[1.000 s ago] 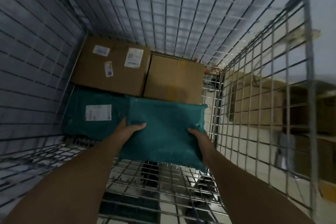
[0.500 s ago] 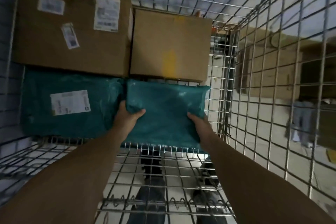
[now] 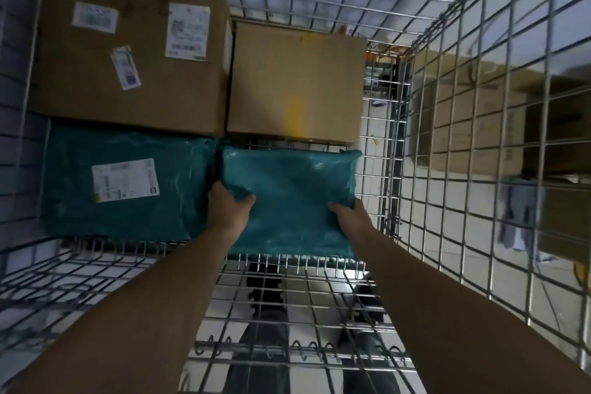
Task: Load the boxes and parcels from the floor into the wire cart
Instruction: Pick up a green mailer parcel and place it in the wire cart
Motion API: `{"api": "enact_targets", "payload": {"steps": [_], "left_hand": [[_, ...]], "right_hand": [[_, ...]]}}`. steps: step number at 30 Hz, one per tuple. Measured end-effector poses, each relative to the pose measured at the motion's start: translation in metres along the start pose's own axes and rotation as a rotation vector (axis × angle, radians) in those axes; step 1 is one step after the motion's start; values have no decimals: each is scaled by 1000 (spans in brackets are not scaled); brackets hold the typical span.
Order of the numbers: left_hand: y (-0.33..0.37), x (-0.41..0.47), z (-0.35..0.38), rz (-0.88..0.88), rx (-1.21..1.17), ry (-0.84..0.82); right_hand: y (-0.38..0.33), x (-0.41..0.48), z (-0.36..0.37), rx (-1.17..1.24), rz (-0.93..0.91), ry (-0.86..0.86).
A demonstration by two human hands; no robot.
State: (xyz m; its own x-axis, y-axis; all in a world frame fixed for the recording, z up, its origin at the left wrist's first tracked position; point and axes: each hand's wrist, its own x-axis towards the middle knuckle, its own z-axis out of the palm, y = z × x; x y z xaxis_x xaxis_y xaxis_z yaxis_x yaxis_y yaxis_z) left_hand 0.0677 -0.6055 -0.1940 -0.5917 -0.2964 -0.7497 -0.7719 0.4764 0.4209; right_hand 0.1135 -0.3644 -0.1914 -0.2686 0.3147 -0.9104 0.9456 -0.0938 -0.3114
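Observation:
I look down into the wire cart (image 3: 399,189). A teal plastic parcel (image 3: 294,198) lies low at the cart's near right, in front of a plain cardboard box (image 3: 294,83). My left hand (image 3: 228,205) grips its left edge, thumb on top. My right hand (image 3: 350,217) grips its near right corner. A second teal parcel with a white label (image 3: 124,182) lies at the near left. A larger cardboard box with several labels (image 3: 131,57) sits at the far left.
Wire mesh walls rise on all sides; the near wall (image 3: 287,313) is under my forearms. Through the right mesh I see stacked cardboard boxes (image 3: 479,125) on the pale floor outside. My legs show below through the mesh.
Both hands have lowered the teal parcel deeper into the cart, down beside the labelled teal parcel and in front of the plain box. My view has tipped downward and closer.

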Motion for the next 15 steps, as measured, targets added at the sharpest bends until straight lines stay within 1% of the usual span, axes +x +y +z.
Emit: {"api": "enact_targets", "payload": {"steps": [2,3,5,7,9,11,13,15], "left_hand": [[17,-15,-4,87,109,66],[26,-25,-8,147,174,69],[44,-45,-17,283,351,-16],[73,-69,-31,391,602,-145],[113,-95,-51,475,804,-207],[166,-129,-77,560,915,-186],[228,-170,-107,630,965,-117],[292,-214,-146,712,977,21]], "right_hand": [[-8,-7,-3,-69,12,-30],[-12,-13,-6,-134,21,-60],[-22,-29,-14,-370,-8,-115],[-42,-49,-28,-631,-125,-134],[-86,-92,-46,-928,-295,-107],[-140,-143,-71,-1139,-452,-58],[-199,-200,-103,-1206,-585,21],[-260,-261,-137,-1217,-741,144]]}}
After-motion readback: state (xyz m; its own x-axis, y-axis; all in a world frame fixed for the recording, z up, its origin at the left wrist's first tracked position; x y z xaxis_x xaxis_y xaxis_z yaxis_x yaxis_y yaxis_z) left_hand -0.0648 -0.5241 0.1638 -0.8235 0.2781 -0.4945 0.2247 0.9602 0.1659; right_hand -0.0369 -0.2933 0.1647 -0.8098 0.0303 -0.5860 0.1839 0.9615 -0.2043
